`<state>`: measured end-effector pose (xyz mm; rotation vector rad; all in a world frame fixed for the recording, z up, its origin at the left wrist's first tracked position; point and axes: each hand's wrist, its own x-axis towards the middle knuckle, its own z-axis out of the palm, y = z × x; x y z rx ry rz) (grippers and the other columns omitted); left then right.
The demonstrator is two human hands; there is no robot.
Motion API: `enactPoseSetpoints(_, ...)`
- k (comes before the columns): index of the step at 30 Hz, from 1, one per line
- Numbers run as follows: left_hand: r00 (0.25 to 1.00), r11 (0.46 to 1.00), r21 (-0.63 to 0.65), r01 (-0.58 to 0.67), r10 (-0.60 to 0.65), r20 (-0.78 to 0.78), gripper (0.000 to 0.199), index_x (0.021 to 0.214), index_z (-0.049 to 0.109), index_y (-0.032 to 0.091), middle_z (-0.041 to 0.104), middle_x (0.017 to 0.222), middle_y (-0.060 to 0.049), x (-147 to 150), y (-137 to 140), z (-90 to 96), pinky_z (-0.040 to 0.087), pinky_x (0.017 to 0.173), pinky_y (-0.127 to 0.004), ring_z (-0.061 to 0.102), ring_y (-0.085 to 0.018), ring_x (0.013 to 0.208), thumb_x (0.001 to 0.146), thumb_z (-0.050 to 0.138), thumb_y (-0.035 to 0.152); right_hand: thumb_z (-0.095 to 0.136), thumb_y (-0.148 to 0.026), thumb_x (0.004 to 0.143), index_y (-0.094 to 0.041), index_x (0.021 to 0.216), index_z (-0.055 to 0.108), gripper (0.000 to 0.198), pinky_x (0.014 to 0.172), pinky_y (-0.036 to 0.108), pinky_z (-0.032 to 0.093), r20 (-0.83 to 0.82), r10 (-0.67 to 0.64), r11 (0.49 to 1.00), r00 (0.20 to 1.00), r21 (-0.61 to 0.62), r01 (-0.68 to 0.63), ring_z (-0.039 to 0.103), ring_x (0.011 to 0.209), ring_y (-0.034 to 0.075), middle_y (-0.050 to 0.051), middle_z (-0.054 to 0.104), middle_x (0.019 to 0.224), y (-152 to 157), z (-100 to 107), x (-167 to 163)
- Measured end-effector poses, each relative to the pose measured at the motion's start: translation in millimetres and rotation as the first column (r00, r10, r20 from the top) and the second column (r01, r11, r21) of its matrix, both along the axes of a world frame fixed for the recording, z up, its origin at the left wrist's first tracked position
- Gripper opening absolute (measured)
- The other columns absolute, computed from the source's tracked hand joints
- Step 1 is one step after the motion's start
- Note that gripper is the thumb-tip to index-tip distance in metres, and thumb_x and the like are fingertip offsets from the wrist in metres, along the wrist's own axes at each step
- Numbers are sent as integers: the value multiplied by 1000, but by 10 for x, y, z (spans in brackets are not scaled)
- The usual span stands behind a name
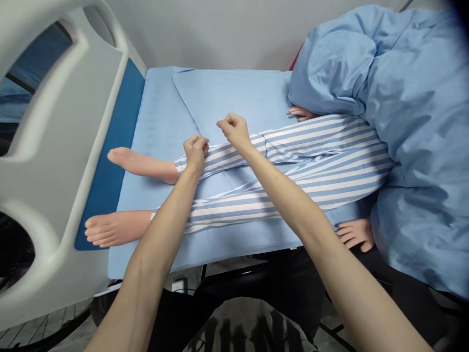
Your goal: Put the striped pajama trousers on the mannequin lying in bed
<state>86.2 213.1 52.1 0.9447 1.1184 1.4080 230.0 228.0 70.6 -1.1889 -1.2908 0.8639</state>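
A manikin lies on the bed in blue-and-white striped trousers (318, 181), with two bare feet (117, 228) towards the footboard. My left hand (196, 150) is closed, fingers curled, at the lower part of the far trouser leg. Just to its right, my right hand (235, 130) is also closed, thumb and fingers pressed together, over the far edge of the same leg. Whatever either hand may hold is hidden or too small to make out. Both forearms cross above the near leg.
A light blue sheet (234, 93) covers the mattress. A bunched blue quilt (414, 122) lies over the manikin's upper part at right, its two hands (356, 233) poking out. The grey footboard (88, 93) with a blue panel stands at left, a pale wall (220, 34) behind.
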Motion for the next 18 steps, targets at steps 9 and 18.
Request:
enactPoseSetpoints(9,991,995,76,58,-48,-124,35,60,39,19,34,53,6,1026,52,21,26,48,-21,35,-7,49,77,69,23,53,-24,92,-22,69,33,31,68,21,36,193,-334,942,923,72,326,35,64,8,-6,29,66,46,-232,796)
enactPoseSetpoints(18,965,957,259,131,-62,-256,39,57,38,19,34,57,4,1619,88,138,32,58,-24,40,-8,60,79,69,9,56,-2,80,-23,65,29,38,70,27,30,693,-359,921,625,154,359,36,66,11,-4,35,65,-64,-70,1780)
